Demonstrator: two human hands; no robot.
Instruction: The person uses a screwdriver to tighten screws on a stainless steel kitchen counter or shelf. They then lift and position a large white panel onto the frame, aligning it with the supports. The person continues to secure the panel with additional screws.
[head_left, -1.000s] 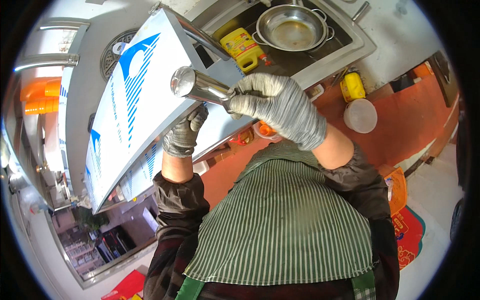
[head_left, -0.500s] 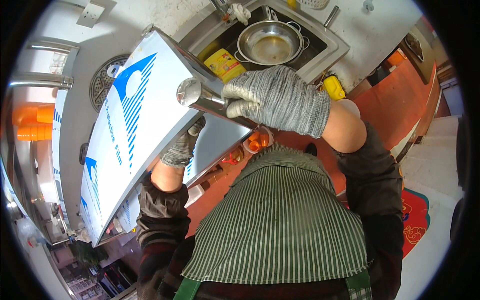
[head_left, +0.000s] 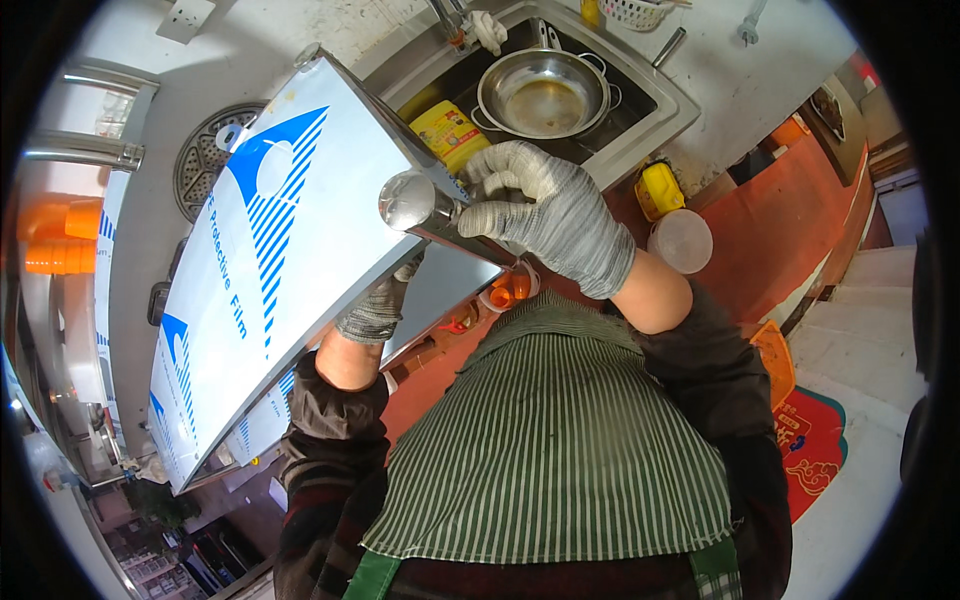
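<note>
A metal panel (head_left: 215, 225) covered in white and blue protective film stands tilted at my left. At its near corner is a shiny metal tube (head_left: 433, 212) with a round cap. My right hand (head_left: 560, 215), in a grey knitted glove, is at this tube. Its thumb touches or nearly touches the tube, and its bent fingers are spread apart above it. My left hand (head_left: 375, 308), also gloved, reaches under the panel's edge. Its fingers curl there beside the tube and are partly hidden by the panel.
A steel sink (head_left: 655, 125) behind holds a metal pan (head_left: 545, 95) and a yellow container (head_left: 448, 132). A yellow jug (head_left: 660, 190) and a whitish round tub (head_left: 682, 240) stand on the red floor. Orange items fill a small tub (head_left: 512, 288) beyond my apron.
My right hand has loosened around the tube, its fingers parting and its wrist turning down toward me. The tube and panel corner have shifted slightly right in view.
</note>
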